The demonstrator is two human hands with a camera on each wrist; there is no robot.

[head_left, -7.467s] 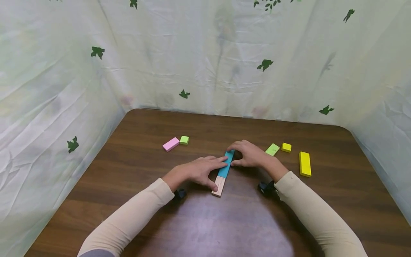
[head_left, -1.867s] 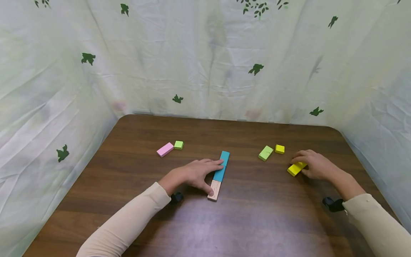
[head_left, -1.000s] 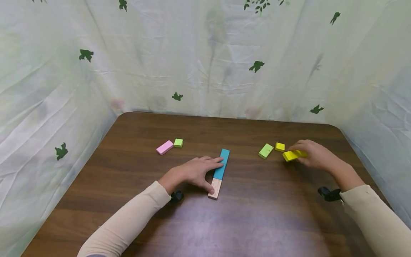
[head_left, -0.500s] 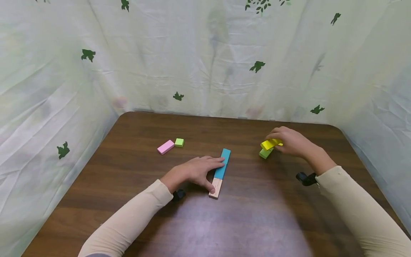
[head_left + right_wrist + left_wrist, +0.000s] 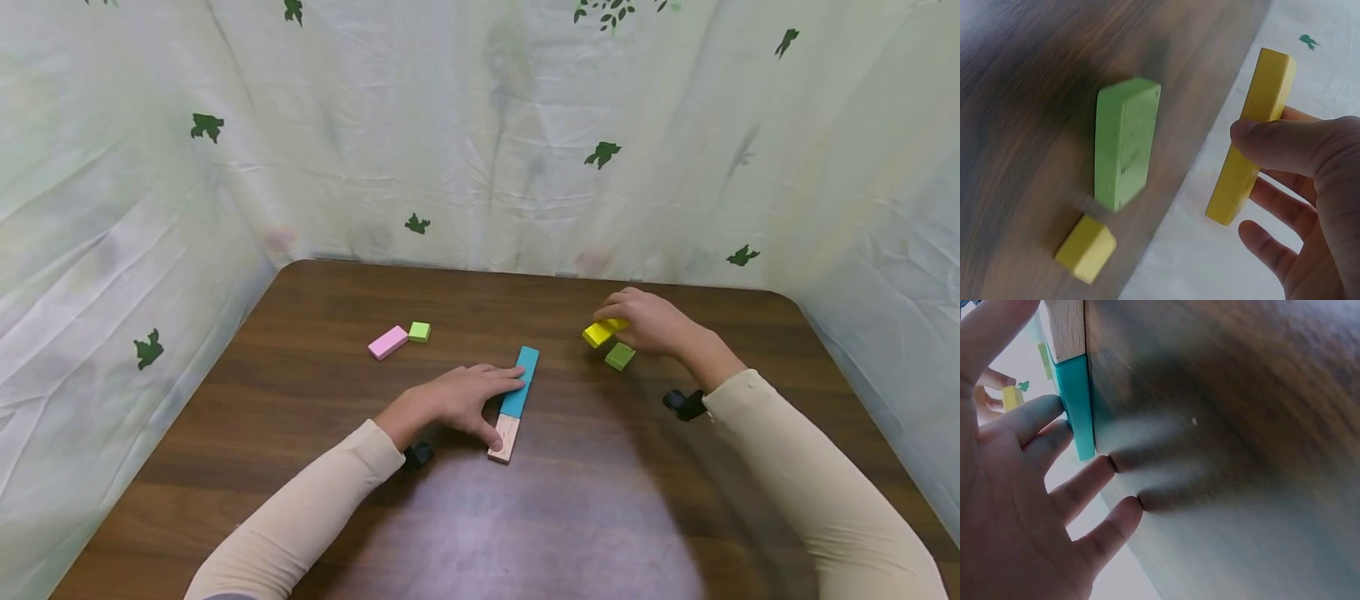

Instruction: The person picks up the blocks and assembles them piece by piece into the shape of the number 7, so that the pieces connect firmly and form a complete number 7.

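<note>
A row of flat blocks lies near the table's middle: a blue stretch (image 5: 519,392) with a bare-wood block (image 5: 508,433) at its near end. My left hand (image 5: 457,402) rests along it, thumb on the wood and fingertips at the blue side. The left wrist view shows two fingers against the blue block (image 5: 1077,406) and two on the tabletop. My right hand (image 5: 651,323) pinches a long yellow block (image 5: 1250,137), held in the air beside a green block (image 5: 620,357). A small yellow block (image 5: 1087,249) shows in the right wrist view but is hidden in the head view.
A pink block (image 5: 387,342) and a small light-green block (image 5: 419,332) lie together at the back left of the brown wooden table (image 5: 600,517). A pale curtain (image 5: 480,150) with leaf and bird prints hangs behind and on both sides.
My right hand has left the blue row, taken the long yellow block from the right side, lifted it and carried it leftward past the small yellow block. The left hand keeps its place.
</note>
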